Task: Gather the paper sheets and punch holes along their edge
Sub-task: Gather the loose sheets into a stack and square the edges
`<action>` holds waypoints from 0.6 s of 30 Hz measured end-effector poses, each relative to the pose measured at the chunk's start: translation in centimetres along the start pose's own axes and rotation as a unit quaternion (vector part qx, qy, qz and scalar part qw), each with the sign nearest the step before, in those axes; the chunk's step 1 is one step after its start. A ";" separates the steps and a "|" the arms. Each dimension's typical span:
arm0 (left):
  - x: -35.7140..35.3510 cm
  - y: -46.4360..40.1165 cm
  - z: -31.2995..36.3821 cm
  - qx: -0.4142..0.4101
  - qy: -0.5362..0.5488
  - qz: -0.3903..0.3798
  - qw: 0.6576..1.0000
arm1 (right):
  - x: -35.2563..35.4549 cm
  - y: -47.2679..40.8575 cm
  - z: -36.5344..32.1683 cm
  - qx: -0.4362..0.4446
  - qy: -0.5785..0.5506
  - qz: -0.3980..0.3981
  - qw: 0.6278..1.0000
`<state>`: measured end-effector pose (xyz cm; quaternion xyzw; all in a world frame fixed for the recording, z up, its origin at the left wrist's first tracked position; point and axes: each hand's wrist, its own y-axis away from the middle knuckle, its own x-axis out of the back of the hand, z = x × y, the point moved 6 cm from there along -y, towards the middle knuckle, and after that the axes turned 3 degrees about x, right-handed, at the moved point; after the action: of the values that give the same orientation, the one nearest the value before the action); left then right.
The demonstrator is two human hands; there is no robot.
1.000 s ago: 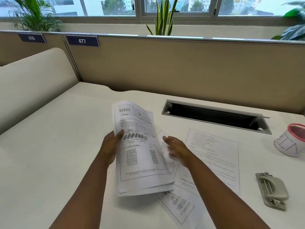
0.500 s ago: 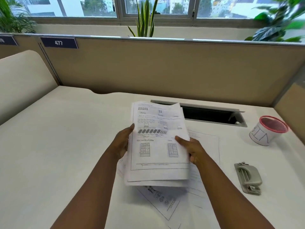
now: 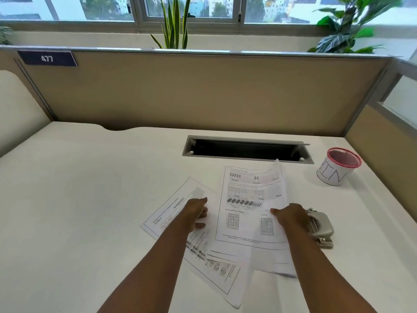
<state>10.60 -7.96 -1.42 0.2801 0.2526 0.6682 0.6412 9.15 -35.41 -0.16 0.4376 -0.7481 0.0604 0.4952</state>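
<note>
A stack of printed worksheets (image 3: 248, 199) is raised slightly over the desk, its top edge curling up. My right hand (image 3: 291, 216) pinches its right edge, thumb on top. My left hand (image 3: 196, 213) is off the stack and rests with straight fingers on a loose tilted sheet (image 3: 168, 214) lying to the left. Another loose sheet (image 3: 217, 271) lies partly under my left forearm, nearer to me. A grey hole punch (image 3: 321, 228) sits on the desk right behind my right hand.
A red-rimmed mesh cup (image 3: 337, 168) wrapped in white paper stands at the back right. An open cable slot (image 3: 246, 150) is cut into the white desk (image 3: 90, 199) behind the papers. Beige partitions close the back and right sides.
My left hand has let go of the stack and dropped to the loose sheet on the left. My right hand alone now holds the stack, shifted right toward the hole punch.
</note>
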 end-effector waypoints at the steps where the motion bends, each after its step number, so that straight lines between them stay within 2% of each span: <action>1: -0.3 0.1 0.1 0.006 0.001 -0.008 1.000 | 0.0 0.4 -0.1 -0.002 0.033 0.013 0.999; 4: -1.0 0.2 0.2 0.016 0.004 -0.021 1.000 | -0.9 0.8 -0.2 -0.021 0.071 0.013 0.997; 6: -1.3 0.3 0.3 0.013 -0.001 -0.028 1.000 | -1.4 0.5 -0.2 -0.016 0.045 -0.001 0.999; 8: -1.1 0.3 0.4 -0.011 0.002 -0.004 1.000 | -2.1 0.4 -0.4 -0.002 0.023 -0.013 1.000; 9: -0.5 0.2 0.4 -0.037 -0.008 0.040 0.998 | -2.1 0.4 -0.5 -0.011 0.036 -0.002 0.999; 10: 0.5 0.3 0.3 -0.058 -0.039 0.118 0.991 | -2.1 0.5 -0.6 -0.028 0.061 0.012 0.998; 12: 2.9 1.4 -0.3 -0.053 -0.097 0.299 0.948 | -1.9 0.8 -0.8 -0.051 0.095 0.020 0.994; 13: 3.7 2.1 -0.8 -0.039 -0.080 0.360 0.929 | -1.9 0.8 -0.9 -0.053 0.096 0.014 0.994; 15: 4.7 3.0 -2.2 -0.002 0.019 0.425 0.905 | -2.0 0.6 -1.1 -0.052 0.106 -0.004 0.993; 18: 5.1 3.5 -3.5 0.038 0.123 0.447 0.885 | -1.9 0.1 -1.1 -0.047 0.081 0.002 0.996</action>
<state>5.56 -3.01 -1.24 0.3030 0.2026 0.9030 0.2273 10.10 -33.61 -1.07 0.4059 -0.7082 0.0613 0.5744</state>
